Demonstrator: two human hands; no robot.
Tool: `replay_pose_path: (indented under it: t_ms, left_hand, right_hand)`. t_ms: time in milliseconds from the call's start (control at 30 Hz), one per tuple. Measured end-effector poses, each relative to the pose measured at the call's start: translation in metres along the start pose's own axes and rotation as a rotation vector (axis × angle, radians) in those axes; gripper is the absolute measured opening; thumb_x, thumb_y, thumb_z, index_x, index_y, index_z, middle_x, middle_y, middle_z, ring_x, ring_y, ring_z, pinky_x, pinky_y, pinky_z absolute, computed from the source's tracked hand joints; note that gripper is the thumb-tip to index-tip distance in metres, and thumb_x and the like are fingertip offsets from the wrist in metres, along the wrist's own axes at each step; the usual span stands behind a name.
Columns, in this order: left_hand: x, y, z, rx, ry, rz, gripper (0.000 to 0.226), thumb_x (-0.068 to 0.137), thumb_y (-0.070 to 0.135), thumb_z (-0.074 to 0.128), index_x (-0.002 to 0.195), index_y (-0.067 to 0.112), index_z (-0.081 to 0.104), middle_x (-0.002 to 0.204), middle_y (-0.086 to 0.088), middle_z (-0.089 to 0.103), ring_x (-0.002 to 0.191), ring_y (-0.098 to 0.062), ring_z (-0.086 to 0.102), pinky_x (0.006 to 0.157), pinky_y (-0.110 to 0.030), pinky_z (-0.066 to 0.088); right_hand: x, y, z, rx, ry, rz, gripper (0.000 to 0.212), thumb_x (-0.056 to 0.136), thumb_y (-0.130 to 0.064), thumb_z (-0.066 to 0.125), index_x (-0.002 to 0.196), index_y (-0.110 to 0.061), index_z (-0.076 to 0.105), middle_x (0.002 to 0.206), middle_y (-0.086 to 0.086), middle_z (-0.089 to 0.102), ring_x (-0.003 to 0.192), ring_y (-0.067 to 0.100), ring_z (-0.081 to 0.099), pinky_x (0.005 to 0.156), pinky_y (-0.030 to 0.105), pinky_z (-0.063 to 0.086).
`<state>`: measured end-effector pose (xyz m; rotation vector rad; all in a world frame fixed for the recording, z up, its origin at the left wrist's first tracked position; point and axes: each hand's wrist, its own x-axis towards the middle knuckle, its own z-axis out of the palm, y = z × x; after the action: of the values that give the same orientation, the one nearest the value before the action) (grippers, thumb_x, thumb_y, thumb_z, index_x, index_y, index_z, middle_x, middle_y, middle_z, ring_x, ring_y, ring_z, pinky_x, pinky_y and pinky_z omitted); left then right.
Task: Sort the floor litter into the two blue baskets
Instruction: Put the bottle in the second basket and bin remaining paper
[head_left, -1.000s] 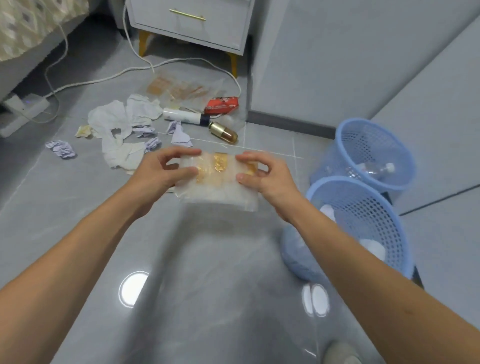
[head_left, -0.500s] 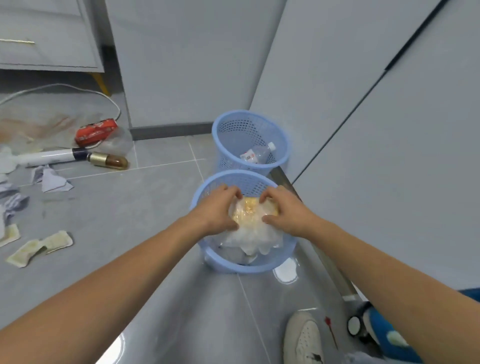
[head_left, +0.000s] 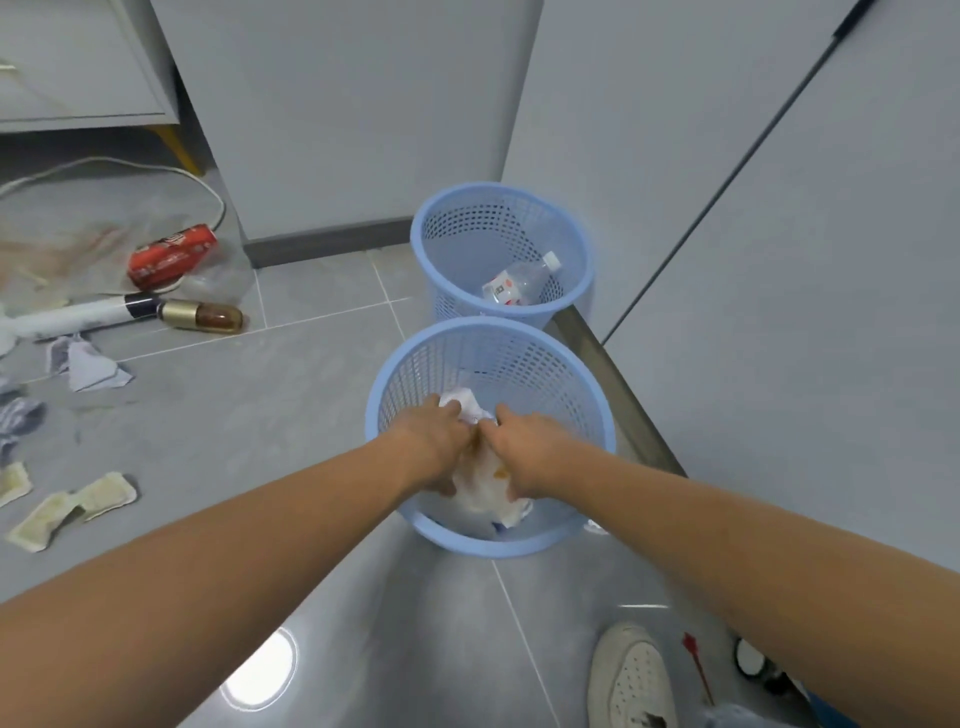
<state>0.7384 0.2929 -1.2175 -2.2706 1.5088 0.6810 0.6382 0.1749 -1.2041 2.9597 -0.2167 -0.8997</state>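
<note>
Now I am holding the crumpled wrapper (head_left: 480, 480) with my left hand (head_left: 428, 447) and right hand (head_left: 530, 449), both pinching it, inside the near basket (head_left: 597, 415) so it falls there.

Two pale-blue perforated baskets (head_left: 519, 540) — a red can (head_left: 172, 255), gold-capped white tube (head_left: 124, 314), grey tiled floor (head_left: 260, 415).

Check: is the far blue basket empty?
No, a clear plastic bottle lies inside the far blue basket.

Glossy grey tiled floor (head_left: 291, 415), pale grey walls (head_left: 337, 104), cabinet (head_left: 72, 62).
</note>
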Motion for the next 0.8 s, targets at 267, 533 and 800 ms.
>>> replay_pose_path:
  t_ms: [267, 533, 800]
  left_hand:
    - [0.028, 0.018, 0.032, 0.189, -0.205, -0.066, 0.096, 0.094, 0.052, 0.063, 0.162, 0.016, 0.005, 0.164, -0.007, 0.017, 0.151, -0.029, 0.019, 0.115, -0.042, 0.034]
    - [0.027, 0.015, 0.024, 0.124, -0.216, -0.038, 0.093, 0.095, 0.047, 0.062, 0.162, 0.016, 0.006, 0.167, -0.009, 0.011, 0.151, -0.030, 0.021, 0.113, -0.043, 0.036]
    - [-0.058, -0.014, -0.045, -0.269, 0.117, 0.011, 0.039, 0.102, 0.022, 0.048, 0.137, 0.007, 0.055, 0.141, -0.013, 0.046, 0.133, -0.031, 0.043, 0.103, -0.042, 0.042]
  right_hand:
    - [0.022, -0.017, 0.028, -0.015, -0.069, -0.003, 0.057, 0.091, -0.008, 0.066, 0.143, -0.005, 0.042, 0.140, 0.016, 0.042, 0.119, 0.039, 0.057, 0.084, 0.044, 0.047]
    - [0.025, -0.017, 0.017, 0.020, -0.124, 0.027, 0.052, 0.098, -0.013, 0.060, 0.146, -0.005, 0.041, 0.142, 0.015, 0.040, 0.123, 0.040, 0.056, 0.095, 0.047, 0.049]
    - [-0.052, -0.013, -0.040, 0.149, 0.112, 0.063, 0.023, 0.092, -0.006, 0.059, 0.116, -0.007, 0.059, 0.118, 0.012, 0.051, 0.104, 0.034, 0.053, 0.082, 0.040, 0.047]
